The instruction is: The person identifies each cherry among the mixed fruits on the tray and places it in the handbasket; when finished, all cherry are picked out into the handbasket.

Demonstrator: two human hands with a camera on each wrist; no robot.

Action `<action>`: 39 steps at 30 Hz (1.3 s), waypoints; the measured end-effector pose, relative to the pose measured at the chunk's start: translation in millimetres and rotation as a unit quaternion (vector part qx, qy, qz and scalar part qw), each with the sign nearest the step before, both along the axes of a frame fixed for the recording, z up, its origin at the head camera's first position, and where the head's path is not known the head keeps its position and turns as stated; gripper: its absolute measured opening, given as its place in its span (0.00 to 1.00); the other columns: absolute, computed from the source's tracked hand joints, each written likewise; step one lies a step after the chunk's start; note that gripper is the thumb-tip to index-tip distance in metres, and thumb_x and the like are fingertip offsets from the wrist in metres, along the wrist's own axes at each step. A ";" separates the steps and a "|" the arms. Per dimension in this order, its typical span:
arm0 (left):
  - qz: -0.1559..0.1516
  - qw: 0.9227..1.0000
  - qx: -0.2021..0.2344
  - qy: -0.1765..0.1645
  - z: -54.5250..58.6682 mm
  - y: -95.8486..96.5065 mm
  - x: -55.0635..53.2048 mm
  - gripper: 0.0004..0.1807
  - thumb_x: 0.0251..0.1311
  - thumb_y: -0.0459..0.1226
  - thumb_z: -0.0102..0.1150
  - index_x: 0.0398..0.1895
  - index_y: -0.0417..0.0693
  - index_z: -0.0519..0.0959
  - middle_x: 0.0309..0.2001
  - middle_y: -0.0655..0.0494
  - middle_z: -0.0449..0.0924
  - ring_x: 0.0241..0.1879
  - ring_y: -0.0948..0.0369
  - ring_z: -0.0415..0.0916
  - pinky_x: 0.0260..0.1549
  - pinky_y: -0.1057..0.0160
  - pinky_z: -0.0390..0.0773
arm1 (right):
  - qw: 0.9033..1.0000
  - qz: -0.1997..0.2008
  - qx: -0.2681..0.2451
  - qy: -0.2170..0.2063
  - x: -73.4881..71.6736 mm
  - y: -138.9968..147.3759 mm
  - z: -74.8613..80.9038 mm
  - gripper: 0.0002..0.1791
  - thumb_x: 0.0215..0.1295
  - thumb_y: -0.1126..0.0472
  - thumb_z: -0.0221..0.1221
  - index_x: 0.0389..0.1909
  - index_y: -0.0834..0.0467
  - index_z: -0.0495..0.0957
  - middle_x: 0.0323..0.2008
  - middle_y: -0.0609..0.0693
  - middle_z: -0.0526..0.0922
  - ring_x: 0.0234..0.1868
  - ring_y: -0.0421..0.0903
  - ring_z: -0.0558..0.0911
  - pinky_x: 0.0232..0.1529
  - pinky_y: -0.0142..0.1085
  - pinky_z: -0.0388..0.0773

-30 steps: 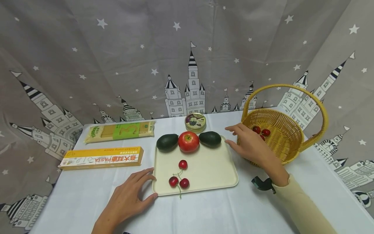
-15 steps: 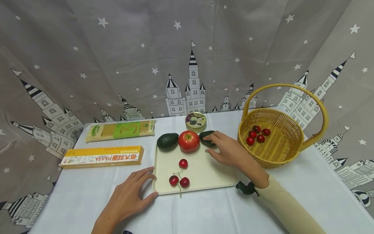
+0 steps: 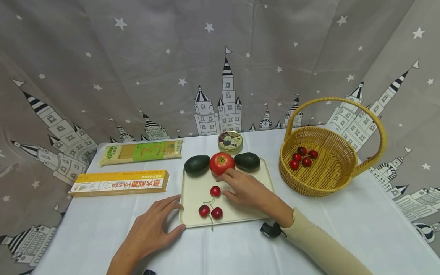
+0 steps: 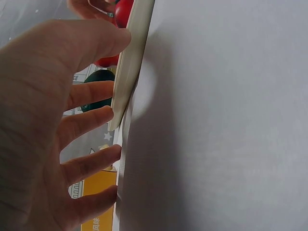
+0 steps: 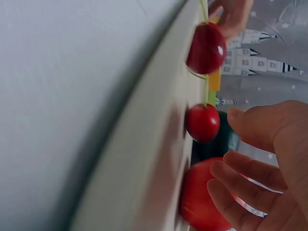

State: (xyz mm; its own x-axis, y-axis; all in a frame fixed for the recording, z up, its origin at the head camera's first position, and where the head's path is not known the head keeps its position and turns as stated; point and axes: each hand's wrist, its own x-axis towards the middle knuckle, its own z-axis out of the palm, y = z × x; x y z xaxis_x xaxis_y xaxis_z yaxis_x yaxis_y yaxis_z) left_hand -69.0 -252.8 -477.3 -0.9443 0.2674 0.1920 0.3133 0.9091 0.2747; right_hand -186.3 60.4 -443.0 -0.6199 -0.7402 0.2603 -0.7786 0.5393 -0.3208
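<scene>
- The right hand (image 3: 248, 189) hovers over the right half of the tray (image 3: 193, 191), in the middle of the head view, its thumb and fingers parted with nothing between them.
- Its thumb is just beside the upper cherry (image 3: 215, 191); its fingertips are near the large red fruit (image 3: 222, 164), though whether they touch it I cannot tell.
- The left hand (image 3: 152, 229), lower left of centre, has its fingers spread, thumb and fingertips against the tray's left edge.
- Two more cherries (image 3: 217, 213) lie side by side near the tray's lower edge, stems attached.
- Two dark green fruits (image 3: 247, 162) flank the red one along the upper edge.
- At right stands the wicker basket (image 3: 324, 173) with five red cherries (image 3: 306, 162) inside.
- A round tin (image 3: 230, 142) sits above the tray; a pasta bag (image 3: 142, 151) and box (image 3: 118, 184) lie at left.
</scene>
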 end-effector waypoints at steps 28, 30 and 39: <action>0.001 1.000 -0.002 -0.008 1.6 0.6 -1.7 0.24 0.57 0.58 0.78 0.54 0.67 0.83 0.73 0.63 0.76 0.68 0.54 0.77 0.43 0.46 0.86 | 0.998 -0.003 0.024 -0.060 10.8 -13.9 -20.0 0.16 0.73 0.61 0.69 0.59 0.50 0.84 0.51 0.45 0.79 0.47 0.40 0.81 0.56 0.36 0.83; 0.003 1.000 -0.003 -0.011 1.7 0.9 -1.2 0.24 0.57 0.58 0.77 0.54 0.67 0.83 0.73 0.63 0.76 0.68 0.54 0.76 0.43 0.45 0.86 | 0.998 -0.008 0.022 -0.064 10.4 -13.2 -18.2 0.16 0.73 0.61 0.69 0.59 0.51 0.84 0.52 0.45 0.80 0.47 0.41 0.82 0.57 0.36 0.83; 0.004 1.000 -0.003 -0.008 1.2 0.7 1.0 0.24 0.57 0.58 0.77 0.54 0.67 0.83 0.73 0.63 0.76 0.68 0.55 0.77 0.42 0.47 0.86 | 0.997 -0.023 -0.007 -0.072 6.3 -5.3 -5.2 0.16 0.69 0.64 0.72 0.55 0.53 0.85 0.52 0.48 0.81 0.49 0.42 0.83 0.57 0.37 0.84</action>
State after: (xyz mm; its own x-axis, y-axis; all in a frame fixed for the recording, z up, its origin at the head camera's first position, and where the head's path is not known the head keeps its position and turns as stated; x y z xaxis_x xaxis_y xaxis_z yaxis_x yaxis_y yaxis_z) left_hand -68.1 -252.1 -476.1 -0.9495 0.2611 0.1741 0.3014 0.9134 0.2736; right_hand -180.0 55.1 -448.2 -0.6852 -0.7066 0.1767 -0.6981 0.5679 -0.4359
